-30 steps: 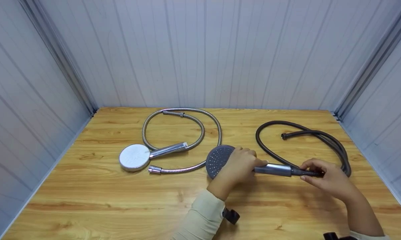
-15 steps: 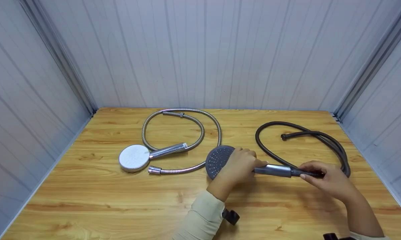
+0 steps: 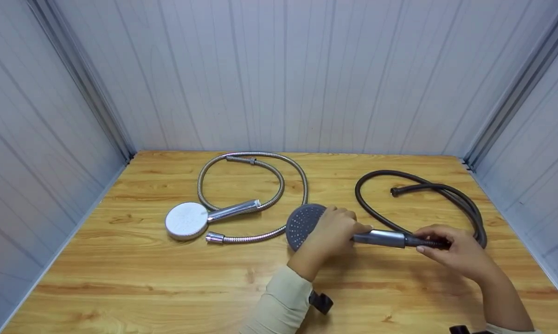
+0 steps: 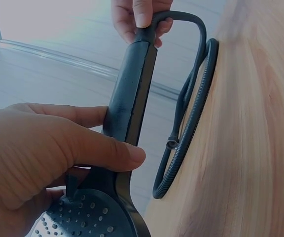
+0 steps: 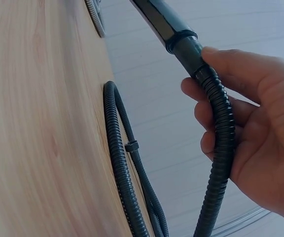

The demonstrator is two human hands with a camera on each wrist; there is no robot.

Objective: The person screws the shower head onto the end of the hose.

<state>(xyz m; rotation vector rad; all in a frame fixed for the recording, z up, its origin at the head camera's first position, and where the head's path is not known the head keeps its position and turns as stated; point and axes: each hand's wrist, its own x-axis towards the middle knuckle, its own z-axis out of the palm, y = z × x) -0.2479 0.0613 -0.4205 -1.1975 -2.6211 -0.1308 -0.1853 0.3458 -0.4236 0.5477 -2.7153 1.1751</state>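
My left hand grips the handle of a black shower head, thumb along one side and fingers round the other. The round nozzle face points up, partly covered by that hand in the head view. At the handle's end, my right hand pinches the connector of a black shower hose between thumb and fingers. The connector sits right against the handle's end, in line with it. From there the hose curves under the right palm and loops on the table, its other end fitting lying loose.
On the left of the wooden table lies a chrome shower head with a white face. A chrome hose loops behind it, one end fitting toward the front. Pale panel walls stand at the back and both sides.
Both hands keep their hold on the shower head and hose connector. The right hand's fingers have shifted slightly round the connector; the handle's end sits a touch lower in the head view.
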